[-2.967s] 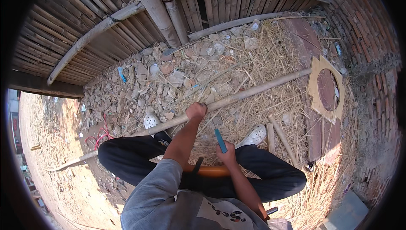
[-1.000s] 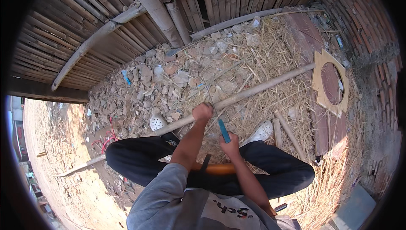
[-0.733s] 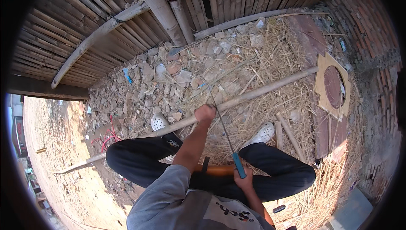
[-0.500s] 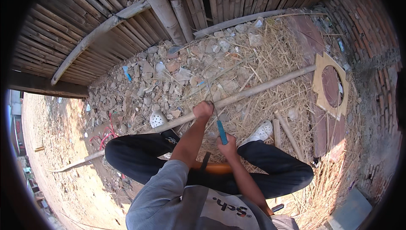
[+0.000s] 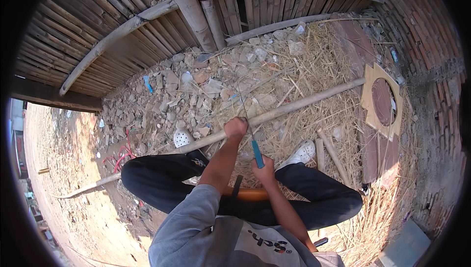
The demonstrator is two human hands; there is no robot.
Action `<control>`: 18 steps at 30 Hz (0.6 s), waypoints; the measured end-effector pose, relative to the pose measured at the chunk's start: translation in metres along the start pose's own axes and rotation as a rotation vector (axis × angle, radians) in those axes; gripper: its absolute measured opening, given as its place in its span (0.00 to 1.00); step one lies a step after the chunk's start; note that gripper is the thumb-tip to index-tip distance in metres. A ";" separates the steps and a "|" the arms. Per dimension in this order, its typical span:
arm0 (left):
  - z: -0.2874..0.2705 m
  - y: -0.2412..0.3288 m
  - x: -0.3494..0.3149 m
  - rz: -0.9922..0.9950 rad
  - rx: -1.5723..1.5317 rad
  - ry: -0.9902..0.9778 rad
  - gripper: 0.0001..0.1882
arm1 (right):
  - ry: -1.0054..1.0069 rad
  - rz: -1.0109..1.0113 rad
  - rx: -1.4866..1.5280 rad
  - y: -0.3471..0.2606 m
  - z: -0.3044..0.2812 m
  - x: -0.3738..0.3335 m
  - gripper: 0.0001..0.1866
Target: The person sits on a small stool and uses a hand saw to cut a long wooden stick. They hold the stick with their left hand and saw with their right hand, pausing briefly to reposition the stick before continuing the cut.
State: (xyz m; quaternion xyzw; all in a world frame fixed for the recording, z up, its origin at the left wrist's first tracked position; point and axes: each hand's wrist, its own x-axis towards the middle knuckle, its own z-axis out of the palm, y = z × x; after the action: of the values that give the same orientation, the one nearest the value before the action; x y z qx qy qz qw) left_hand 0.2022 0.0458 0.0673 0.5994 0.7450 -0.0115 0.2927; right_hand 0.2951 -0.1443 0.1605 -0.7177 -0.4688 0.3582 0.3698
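The long wooden pole [image 5: 289,108] runs through the left hand's [image 5: 236,127] closed grip, one end reaching out toward 2 o'clock beside a pale board [image 5: 368,101] with a round hole, the other passing behind the bent left leg [image 5: 159,176] and showing again toward 8 o'clock. The right hand [image 5: 263,167], at 5 o'clock from the left, is wrapped around the teal handle [image 5: 257,153] of a saw; its thin blade [image 5: 242,98] points between 11 and 12 o'clock and crosses the pole just beside the left fist, on its 3 o'clock side. The left forearm rises toward 1 o'clock, back of the hand uppermost, the undersides of the fingers hidden; the right forearm slants up toward 11 o'clock from the thigh, wrist nearly in line with it. Compared with 0.7 s ago, when the handle was drawn back toward 5 o'clock by the right thigh, the right hand is farther forward and more of the blade lies beyond the pole. Against 0.5 s ago the saw's position is almost the same, and the left hand keeps its place on the pole throughout.
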 end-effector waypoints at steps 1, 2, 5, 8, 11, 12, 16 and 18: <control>0.005 -0.001 -0.002 -0.005 0.014 0.000 0.25 | -0.005 -0.017 -0.064 0.000 -0.006 -0.002 0.07; 0.014 -0.008 -0.001 -0.021 0.027 0.010 0.25 | -0.021 -0.042 -0.124 0.001 -0.009 -0.001 0.07; 0.030 -0.023 0.008 -0.051 0.011 0.031 0.24 | -0.023 0.036 0.040 0.013 -0.038 -0.058 0.06; 0.037 -0.024 0.012 -0.015 0.000 0.038 0.24 | -0.022 0.084 0.030 0.030 -0.042 -0.081 0.05; 0.026 -0.014 -0.002 0.004 0.016 0.027 0.24 | -0.025 0.071 -0.053 0.022 -0.025 -0.055 0.05; 0.022 -0.008 -0.012 0.000 0.020 0.019 0.24 | -0.016 0.024 -0.058 0.027 -0.010 -0.035 0.05; 0.031 -0.012 -0.041 -0.027 0.019 0.013 0.24 | -0.022 0.044 -0.101 0.019 -0.008 -0.039 0.07; 0.049 -0.015 -0.054 -0.030 0.053 0.008 0.24 | -0.029 0.051 0.014 0.027 -0.044 -0.071 0.06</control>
State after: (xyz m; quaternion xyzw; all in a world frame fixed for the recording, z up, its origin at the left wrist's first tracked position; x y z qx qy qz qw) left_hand 0.2153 -0.0237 0.0460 0.5956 0.7545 -0.0331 0.2736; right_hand 0.3223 -0.2274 0.1699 -0.7215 -0.4532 0.3813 0.3586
